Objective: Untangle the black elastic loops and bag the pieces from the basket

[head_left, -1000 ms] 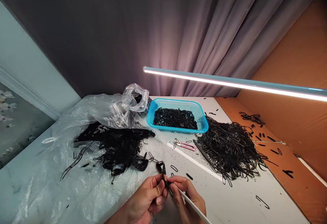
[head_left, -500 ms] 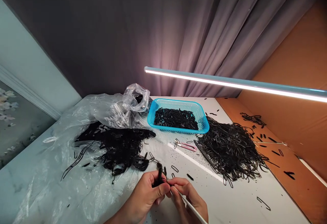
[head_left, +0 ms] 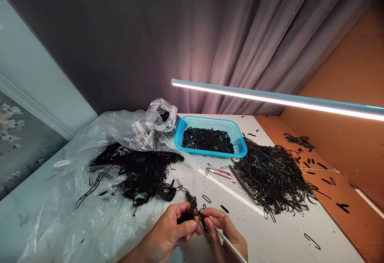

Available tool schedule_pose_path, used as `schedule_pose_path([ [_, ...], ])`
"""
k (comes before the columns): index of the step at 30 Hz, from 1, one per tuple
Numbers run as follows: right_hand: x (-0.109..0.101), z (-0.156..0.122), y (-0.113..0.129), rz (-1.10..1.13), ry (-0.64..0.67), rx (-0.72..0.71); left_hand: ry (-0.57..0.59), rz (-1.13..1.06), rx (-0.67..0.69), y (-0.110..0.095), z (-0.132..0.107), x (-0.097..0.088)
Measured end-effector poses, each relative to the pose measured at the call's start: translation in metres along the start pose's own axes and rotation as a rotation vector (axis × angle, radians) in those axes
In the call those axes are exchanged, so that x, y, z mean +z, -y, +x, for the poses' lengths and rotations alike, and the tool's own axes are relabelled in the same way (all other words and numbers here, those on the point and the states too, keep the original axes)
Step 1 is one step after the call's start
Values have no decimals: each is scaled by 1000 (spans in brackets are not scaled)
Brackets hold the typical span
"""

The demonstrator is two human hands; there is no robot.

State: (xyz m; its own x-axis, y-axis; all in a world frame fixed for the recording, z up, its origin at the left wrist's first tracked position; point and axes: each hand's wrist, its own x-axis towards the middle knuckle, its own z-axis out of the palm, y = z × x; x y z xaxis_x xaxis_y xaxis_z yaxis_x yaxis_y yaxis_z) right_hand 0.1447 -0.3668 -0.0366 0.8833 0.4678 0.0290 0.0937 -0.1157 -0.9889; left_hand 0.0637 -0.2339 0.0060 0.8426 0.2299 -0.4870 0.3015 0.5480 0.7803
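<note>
The left hand (head_left: 172,227) grips a dark bundle (head_left: 191,200) above the desk (head_left: 270,243), its fingers (head_left: 181,207) closed. The right hand (head_left: 226,231) grips a slim white rod (head_left: 230,246), fingertips at the bundle. Behind stands a blue perforated basket (head_left: 213,154) of black strips (head_left: 207,140). Black loops (head_left: 279,181) lie heaped right; a black tangled mass (head_left: 145,175) rests on plastic sheeting (head_left: 120,125) left.

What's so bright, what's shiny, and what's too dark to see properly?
In the head view, the lamp glows almost white and the curtain looks pinkish near it; in the head view, the crinkled plastic has shiny glints; also in the head view, the bundle in the left hand is so dark its parts blend together.
</note>
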Motion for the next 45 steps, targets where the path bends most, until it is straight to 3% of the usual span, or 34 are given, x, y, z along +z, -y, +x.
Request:
schedule_pose_path([
  [3,-4,4,-1,42,38,52,-10,-53,-16,-1,-2,-1],
  [7,-16,15,-1,59,-20,64,97,-118,-103,-5,-9,-7],
  [10,-25,26,-3,116,-50,47,104,-118,-154,-6,-15,-13],
  [16,-20,27,-4,330,139,115,97,-231,-134,1,-12,-12],
  [19,-16,20,0,405,235,154,1,-328,-136,6,-3,-6],
  [22,-18,14,1,366,276,141,-124,-351,-103,8,4,-2],
  [26,-27,12,-4,286,278,138,-185,-308,-16,10,8,-4],
  [30,-25,13,-3,276,344,122,-186,-249,33,11,8,-5],
  [36,-10,13,8,301,297,115,-166,-167,97,11,5,2],
  [45,-13,16,7,177,293,63,-190,-119,133,13,9,4],
])
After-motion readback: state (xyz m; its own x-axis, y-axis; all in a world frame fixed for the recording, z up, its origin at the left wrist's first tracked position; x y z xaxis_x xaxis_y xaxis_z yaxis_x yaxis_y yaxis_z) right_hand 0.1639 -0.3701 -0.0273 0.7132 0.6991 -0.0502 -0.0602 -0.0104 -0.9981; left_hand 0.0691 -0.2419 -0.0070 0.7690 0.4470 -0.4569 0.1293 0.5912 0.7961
